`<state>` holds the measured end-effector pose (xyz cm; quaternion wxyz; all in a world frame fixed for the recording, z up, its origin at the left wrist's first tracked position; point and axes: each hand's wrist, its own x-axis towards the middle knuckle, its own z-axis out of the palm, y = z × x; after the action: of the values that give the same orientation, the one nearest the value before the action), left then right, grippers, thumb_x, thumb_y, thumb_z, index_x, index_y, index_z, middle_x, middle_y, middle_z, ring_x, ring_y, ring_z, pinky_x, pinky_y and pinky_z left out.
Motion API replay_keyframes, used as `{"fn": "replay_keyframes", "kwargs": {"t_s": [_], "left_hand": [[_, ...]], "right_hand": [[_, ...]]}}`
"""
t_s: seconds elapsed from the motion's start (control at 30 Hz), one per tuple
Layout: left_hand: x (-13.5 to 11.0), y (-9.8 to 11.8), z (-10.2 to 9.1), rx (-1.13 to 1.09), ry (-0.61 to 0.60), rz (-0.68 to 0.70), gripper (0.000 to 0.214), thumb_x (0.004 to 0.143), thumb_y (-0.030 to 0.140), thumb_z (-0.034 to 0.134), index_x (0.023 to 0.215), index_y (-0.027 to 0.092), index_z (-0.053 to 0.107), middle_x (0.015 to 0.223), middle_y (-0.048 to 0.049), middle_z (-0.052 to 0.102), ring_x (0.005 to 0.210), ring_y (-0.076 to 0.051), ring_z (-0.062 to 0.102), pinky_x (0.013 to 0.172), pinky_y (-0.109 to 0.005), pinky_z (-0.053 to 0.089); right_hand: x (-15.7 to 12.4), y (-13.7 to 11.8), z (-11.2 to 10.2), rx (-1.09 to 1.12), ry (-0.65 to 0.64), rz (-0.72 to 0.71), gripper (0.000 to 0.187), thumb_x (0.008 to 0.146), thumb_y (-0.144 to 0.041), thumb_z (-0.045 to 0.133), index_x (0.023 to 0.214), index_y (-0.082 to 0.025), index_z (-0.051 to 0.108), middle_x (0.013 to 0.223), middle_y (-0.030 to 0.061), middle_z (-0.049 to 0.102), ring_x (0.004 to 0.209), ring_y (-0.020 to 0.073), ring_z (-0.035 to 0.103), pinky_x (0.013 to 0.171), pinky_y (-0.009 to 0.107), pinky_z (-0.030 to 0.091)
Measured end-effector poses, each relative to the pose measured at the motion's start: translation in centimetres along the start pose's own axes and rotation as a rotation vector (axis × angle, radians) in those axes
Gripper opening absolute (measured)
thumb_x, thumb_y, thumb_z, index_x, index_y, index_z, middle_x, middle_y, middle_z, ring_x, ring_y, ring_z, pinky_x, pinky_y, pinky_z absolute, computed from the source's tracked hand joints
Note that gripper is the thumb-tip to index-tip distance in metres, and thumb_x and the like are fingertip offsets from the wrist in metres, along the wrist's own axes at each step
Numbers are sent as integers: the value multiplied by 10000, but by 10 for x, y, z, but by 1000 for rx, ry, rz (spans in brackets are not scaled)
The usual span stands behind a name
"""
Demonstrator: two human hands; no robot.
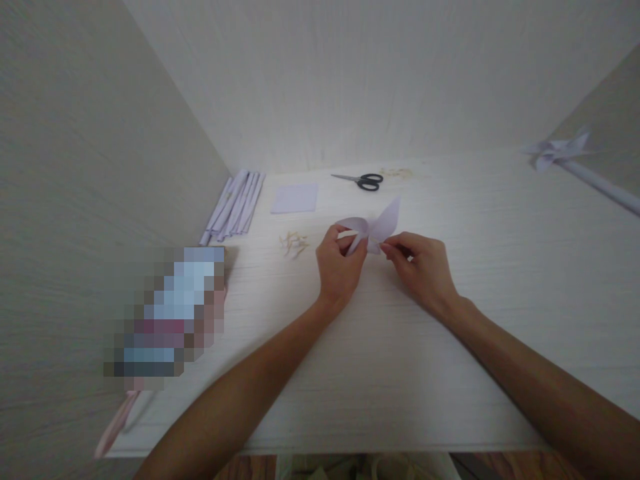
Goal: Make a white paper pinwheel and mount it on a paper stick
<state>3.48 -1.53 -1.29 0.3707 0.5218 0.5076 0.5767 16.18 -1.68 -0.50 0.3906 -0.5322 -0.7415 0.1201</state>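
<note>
At mid-frame we see the folded paper (386, 221), grasped in the left hand's (341, 265) fingers. The right hand's (424, 268) thumb and fingertip meet at its right edge; we cannot tell what they pinch. Above centre we find scissors (358, 179); left of centre, ties (294, 244) and, higher, a sheet (294, 199).

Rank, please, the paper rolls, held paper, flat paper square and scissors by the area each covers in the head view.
Largest to smallest:
1. Paper rolls
2. Held paper and flat paper square: too alike to rank
3. Scissors
</note>
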Motion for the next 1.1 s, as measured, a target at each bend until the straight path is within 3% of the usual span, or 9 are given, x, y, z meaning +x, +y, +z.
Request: {"fn": "replay_keyframes", "kwargs": {"t_s": [0.63, 1.1], "left_hand": [[0, -1, 1, -47, 3, -6, 186, 668, 216, 563, 831, 177, 482, 689, -33, 669, 594, -125, 609, 532, -202, 434], [-1, -1, 1, 52, -29, 33, 173, 689, 223, 549, 843, 163, 499, 644, -20, 653, 573, -112, 592, 536, -196, 424]], "right_hand": [[0, 0, 0, -3, 11, -12, 145, 732, -182, 505, 632, -152, 606, 587, 32, 608, 506, 127, 520, 484, 234, 370], [1, -1, 0, -58, 11, -14, 189, 744, -197, 487, 583, -147, 573, 520, 16, 560, 461, 110, 473, 463, 224, 330]]}}
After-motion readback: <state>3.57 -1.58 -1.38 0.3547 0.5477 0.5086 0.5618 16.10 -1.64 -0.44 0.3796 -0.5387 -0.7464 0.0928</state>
